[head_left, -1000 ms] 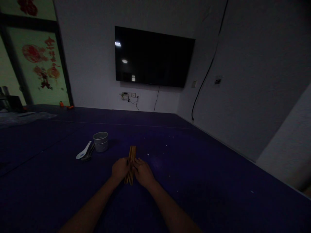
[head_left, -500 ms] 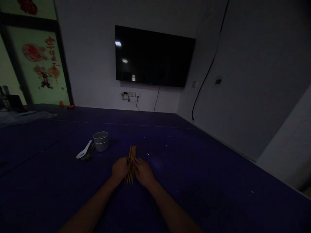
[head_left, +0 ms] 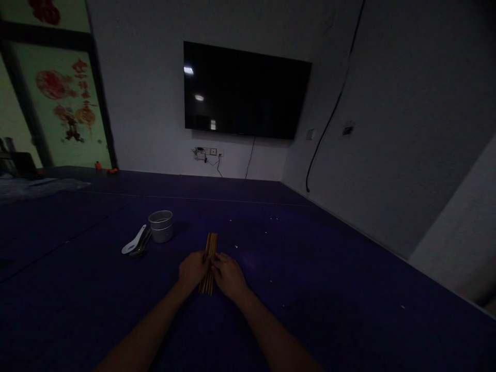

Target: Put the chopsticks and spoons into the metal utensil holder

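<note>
A bundle of brown wooden chopsticks [head_left: 212, 243] lies on the dark blue surface [head_left: 329, 279], pointing away from me. My left hand [head_left: 193, 269] grips it from the left side, fingers curled against the sticks. From the right, my right hand [head_left: 228, 274] closes on the same bundle, its thumb and fingers pressed to the sticks. The lower ends stick out below both hands. Left of my hands stands a grey metal cup [head_left: 161, 227]. Beside it lie a white spoon [head_left: 134, 239] and dark metal spoons [head_left: 142, 245], partly overlapping.
Small white scraps [head_left: 236, 246] are scattered over the surface to the right. A black television [head_left: 246, 93] hangs on the far wall above some sockets [head_left: 209, 152]. Clear plastic sheeting [head_left: 42, 187] and small orange things [head_left: 111, 170] lie at the far left.
</note>
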`<state>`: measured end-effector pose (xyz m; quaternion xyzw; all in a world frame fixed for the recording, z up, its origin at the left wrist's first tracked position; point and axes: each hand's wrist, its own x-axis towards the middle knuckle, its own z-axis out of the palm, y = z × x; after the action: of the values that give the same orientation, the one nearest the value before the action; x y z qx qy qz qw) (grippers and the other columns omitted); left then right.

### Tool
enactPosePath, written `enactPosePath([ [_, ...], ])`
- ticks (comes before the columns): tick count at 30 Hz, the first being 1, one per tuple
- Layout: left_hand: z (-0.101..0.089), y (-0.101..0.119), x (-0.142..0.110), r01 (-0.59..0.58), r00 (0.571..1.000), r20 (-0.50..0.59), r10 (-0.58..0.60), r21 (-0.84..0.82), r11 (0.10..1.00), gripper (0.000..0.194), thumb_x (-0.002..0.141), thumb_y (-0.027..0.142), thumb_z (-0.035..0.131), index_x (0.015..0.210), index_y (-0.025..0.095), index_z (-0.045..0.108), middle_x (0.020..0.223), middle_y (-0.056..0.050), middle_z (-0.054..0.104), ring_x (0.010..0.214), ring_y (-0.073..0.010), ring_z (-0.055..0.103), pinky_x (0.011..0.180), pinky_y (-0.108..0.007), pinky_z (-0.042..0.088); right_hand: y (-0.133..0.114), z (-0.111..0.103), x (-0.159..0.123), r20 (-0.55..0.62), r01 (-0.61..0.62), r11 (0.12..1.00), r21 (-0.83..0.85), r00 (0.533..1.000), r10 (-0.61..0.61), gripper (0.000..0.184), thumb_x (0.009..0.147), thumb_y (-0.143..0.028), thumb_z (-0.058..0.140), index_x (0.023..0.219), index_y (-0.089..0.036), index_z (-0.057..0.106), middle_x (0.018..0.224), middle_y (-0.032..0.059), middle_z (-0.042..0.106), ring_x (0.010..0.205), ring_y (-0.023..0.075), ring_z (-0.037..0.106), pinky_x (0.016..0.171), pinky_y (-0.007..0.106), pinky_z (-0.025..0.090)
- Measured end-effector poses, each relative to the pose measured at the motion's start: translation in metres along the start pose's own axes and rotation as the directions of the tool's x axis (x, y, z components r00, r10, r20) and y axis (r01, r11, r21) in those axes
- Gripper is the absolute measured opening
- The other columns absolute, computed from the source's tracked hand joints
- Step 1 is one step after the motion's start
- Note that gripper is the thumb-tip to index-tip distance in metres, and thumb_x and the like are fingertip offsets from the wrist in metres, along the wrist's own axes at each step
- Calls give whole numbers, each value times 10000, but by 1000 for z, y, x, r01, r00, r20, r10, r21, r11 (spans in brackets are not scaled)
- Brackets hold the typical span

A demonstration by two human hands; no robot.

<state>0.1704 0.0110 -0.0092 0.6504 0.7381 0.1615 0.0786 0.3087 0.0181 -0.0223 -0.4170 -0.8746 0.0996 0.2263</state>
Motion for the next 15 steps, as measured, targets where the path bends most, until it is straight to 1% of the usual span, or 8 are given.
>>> enactPosePath([
  [3,-1,0,-1,8,1000,5,-8,-5,1000,365,859,408,349,1028,221,612,967,-77,675,902,-196,625,671,-244,437,-1,-1,0,-5,4,1000,-5,1000,-4,330,861,-212,398,1118,-216,604,1237,65,546,1198,210,432,987,356,337],
  [9,-3,1,-2,15,1000,17,-15,1,1000,371,858,414,352,1077,233,590,999,-71,668,917,-193,620,688,-242,435,-3,-3,0,-3,-2,1000,-4,1000,2,301,847,-217,424,1067,-211,629,1143,68,602,1116,198,498,966,327,348],
  [13,-2,1,-2,9,1000,16,-9,16,1000,360,856,408,352,1054,234,596,970,-67,673,897,-198,626,675,-249,438,-5,-5,0,-14,-13,1000,-14,1000,13,293,834,-218,440,1056,-201,629,1121,74,604,1087,200,509,941,316,360],
  [15,-2,0,-2,7,1000,13,-7,15,1000,354,855,410,350,1034,234,600,966,-65,674,896,-202,626,678,-256,441,-7,-5,0,-32,-29,999,-20,999,29,285,826,-204,440,1032,-195,637,1078,77,615,1058,199,521,924,306,368],
])
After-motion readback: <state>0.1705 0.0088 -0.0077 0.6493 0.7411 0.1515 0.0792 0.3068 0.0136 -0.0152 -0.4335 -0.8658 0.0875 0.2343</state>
